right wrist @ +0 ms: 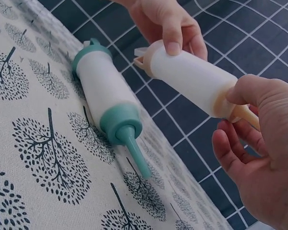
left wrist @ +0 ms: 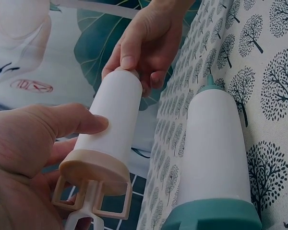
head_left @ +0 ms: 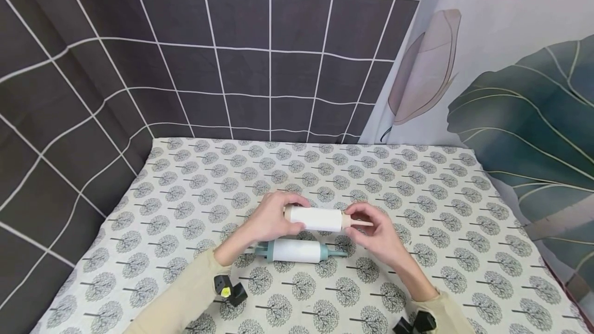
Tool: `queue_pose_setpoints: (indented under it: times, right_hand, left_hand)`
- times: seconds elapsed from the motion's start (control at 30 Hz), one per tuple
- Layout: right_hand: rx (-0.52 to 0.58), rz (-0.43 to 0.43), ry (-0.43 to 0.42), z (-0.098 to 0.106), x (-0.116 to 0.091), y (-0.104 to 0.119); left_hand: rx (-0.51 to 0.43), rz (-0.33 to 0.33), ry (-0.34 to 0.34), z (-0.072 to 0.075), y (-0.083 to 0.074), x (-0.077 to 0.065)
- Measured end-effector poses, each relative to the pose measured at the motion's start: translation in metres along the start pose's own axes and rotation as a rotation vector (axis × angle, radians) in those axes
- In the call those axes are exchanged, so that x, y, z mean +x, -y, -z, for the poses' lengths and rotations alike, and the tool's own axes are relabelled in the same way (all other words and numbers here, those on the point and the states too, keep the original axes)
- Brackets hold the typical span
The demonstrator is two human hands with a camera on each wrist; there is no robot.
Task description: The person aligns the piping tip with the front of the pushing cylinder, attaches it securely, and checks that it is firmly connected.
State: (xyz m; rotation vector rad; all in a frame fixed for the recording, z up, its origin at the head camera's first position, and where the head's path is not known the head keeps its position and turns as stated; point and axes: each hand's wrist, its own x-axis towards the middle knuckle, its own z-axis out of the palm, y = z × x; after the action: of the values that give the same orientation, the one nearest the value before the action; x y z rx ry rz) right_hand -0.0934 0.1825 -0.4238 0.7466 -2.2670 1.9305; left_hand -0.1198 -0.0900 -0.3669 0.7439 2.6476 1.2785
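Between my two hands is a white plunger-type dispenser [head_left: 320, 219] with beige end caps, a looped handle at one end and a thin nozzle at the other. My left hand [head_left: 274, 215] grips its barrel near the handle end, thumb laid along the white side. At the nozzle end, my right hand [head_left: 377, 233] pinches the beige cap [right wrist: 224, 101] between thumb and fingers. The beige nozzle [right wrist: 247, 116] passes beside the right palm. Below it in the head view, a matching dispenser [head_left: 297, 250] with green caps lies on its side on the cloth, its green nozzle [right wrist: 137, 155] pointing right.
A cloth with a tree print [head_left: 301, 298] covers the table. Behind it hangs a dark curtain with white grid lines [head_left: 241, 66], and to the right a pale curtain with large leaves [head_left: 533, 117]. Small black devices [head_left: 230, 288] sit on both wrists.
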Motion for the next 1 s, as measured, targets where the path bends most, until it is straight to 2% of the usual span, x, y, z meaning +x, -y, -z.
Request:
queue_pose_setpoints:
  times: [0.6, 0.87, 1.0]
  right_hand:
    - [-0.013, -0.086, -0.033, 0.001, -0.0003, 0.0002]
    - [0.0, -0.136, -0.038, 0.0001, -0.0011, 0.0003]
    - [0.019, -0.138, -0.037, 0.0002, -0.0003, 0.0007]
  left_hand:
    - [0.036, -0.002, 0.002, -0.0004, -0.0025, 0.0005]
    - [0.03, 0.006, -0.002, -0.0003, -0.0054, -0.0001]
    - [0.018, -0.013, 0.001, -0.0003, -0.0039, -0.0001]
